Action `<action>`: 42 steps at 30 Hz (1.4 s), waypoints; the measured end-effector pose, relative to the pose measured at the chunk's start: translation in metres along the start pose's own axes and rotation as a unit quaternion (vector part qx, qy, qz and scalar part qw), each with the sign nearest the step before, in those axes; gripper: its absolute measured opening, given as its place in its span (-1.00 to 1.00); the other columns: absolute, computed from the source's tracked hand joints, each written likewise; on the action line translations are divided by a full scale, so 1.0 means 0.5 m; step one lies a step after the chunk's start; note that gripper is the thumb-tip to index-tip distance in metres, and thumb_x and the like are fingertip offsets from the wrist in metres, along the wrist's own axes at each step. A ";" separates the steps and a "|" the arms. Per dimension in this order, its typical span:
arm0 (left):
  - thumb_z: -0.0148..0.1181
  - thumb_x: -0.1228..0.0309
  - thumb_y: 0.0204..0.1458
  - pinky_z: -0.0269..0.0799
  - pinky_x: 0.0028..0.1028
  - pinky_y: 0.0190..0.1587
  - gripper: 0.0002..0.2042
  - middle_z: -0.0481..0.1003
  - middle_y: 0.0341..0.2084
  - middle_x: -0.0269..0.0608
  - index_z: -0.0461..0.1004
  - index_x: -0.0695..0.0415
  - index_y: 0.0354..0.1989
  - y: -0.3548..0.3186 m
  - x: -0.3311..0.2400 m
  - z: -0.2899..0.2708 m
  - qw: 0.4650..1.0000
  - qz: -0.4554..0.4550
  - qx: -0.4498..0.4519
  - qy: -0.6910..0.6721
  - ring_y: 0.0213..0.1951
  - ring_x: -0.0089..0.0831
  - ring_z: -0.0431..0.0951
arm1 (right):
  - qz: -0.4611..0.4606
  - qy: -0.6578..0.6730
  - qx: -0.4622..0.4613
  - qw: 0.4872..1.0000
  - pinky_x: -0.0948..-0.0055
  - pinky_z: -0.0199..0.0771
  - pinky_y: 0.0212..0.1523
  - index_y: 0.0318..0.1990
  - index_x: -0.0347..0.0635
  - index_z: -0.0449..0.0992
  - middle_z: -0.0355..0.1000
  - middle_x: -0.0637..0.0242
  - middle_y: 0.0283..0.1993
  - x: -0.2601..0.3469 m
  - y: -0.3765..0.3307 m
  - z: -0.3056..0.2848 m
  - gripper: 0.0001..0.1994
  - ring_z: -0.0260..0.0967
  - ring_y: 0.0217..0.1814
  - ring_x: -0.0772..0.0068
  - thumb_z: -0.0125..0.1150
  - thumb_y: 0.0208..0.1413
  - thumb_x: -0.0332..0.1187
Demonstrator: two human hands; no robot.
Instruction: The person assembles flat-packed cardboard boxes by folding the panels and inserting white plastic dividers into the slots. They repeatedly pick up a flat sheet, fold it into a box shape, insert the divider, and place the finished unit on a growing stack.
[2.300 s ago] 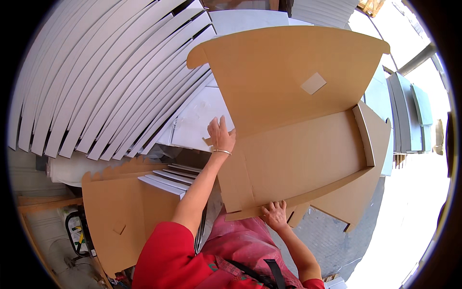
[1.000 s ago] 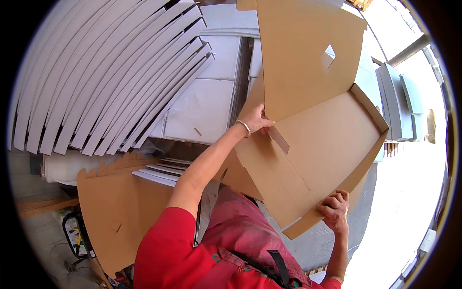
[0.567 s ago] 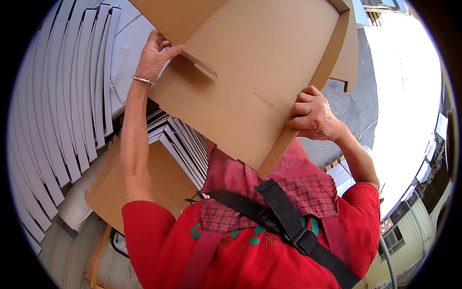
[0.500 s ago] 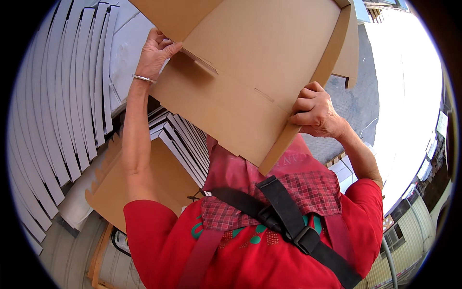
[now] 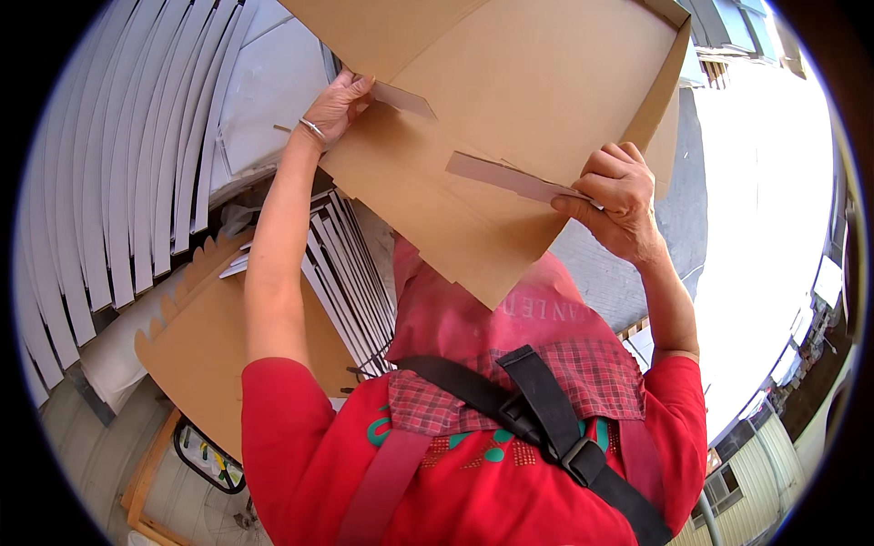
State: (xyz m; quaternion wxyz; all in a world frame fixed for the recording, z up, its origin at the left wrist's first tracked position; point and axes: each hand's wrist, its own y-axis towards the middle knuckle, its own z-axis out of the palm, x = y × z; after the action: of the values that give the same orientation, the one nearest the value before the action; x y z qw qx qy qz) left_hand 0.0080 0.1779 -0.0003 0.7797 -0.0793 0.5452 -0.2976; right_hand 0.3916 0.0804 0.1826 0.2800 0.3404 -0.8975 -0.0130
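A large brown cardboard box blank (image 5: 510, 100) is held up in front of my chest, partly folded, with a side wall standing at its right. My left hand (image 5: 339, 103) grips its left edge beside a small flap (image 5: 403, 98). My right hand (image 5: 617, 196) pinches a long narrow flap (image 5: 510, 177) on the box's right side. I wear a bracelet on the left wrist, a red shirt and a dark strap across a checked apron.
Rows of white flat sheets (image 5: 118, 182) stand stacked at the left. A flat brown cardboard piece with a scalloped edge (image 5: 196, 346) leans below them. More white sheets (image 5: 350, 264) stand behind my left arm. Grey pavement (image 5: 678, 218) and buildings lie at the right.
The box was swung from lying out ahead of me to up close over my chest. My right hand has shifted from the box's edge onto the long narrow flap and lifted it.
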 end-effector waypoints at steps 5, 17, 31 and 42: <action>0.29 0.13 0.13 0.34 -0.53 0.01 -0.32 0.35 0.07 -0.41 0.12 -0.01 0.37 -0.042 -0.007 0.057 0.999 0.019 -0.034 0.007 -0.11 -0.57 0.39 | -0.025 -0.080 0.000 0.996 0.35 0.23 -0.47 -0.39 -0.09 0.51 0.20 0.41 -0.57 -0.007 -0.001 0.000 -0.85 0.24 -0.52 0.37 0.38 -0.12 -0.38; 0.30 0.18 0.10 0.45 -0.42 0.00 -0.45 0.44 -0.01 -0.22 0.33 0.17 0.21 -0.220 0.009 0.008 0.966 -0.110 0.023 0.235 0.01 -0.44 0.44 | -0.155 0.053 0.203 0.965 0.31 0.36 -0.41 -0.29 -0.11 0.45 0.30 0.32 -0.38 -0.007 -0.150 0.097 -0.77 0.32 -0.39 0.29 0.28 -0.18 -0.36; -0.07 -0.37 0.08 0.46 -0.40 -0.06 -0.20 0.45 -0.26 -0.16 0.41 0.26 0.00 -0.207 0.033 -0.002 0.880 -0.122 0.121 0.442 -0.14 -0.36 0.47 | -0.152 0.255 0.153 0.943 0.29 0.39 -0.42 -0.18 -0.12 0.50 0.40 0.28 -0.24 0.020 -0.104 0.101 -0.39 0.38 -0.33 0.23 0.29 -0.09 0.28; 0.02 -0.39 0.01 0.14 -0.36 0.31 -0.08 0.40 0.15 -0.07 0.29 0.27 0.25 -0.206 -0.001 -0.024 0.940 -0.076 0.125 0.308 0.20 -0.29 0.34 | -0.009 0.268 0.069 0.961 0.29 0.46 -0.30 -0.16 -0.27 0.48 0.47 0.15 -0.25 0.018 -0.089 0.119 -0.78 0.45 -0.32 0.12 0.05 0.04 -0.42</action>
State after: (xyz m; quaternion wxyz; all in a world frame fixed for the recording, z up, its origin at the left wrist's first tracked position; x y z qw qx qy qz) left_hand -0.0416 0.0973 0.0416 0.5526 0.0726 0.7093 -0.4316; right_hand 0.3824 0.0308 0.1275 0.4857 0.3582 -0.7854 0.1379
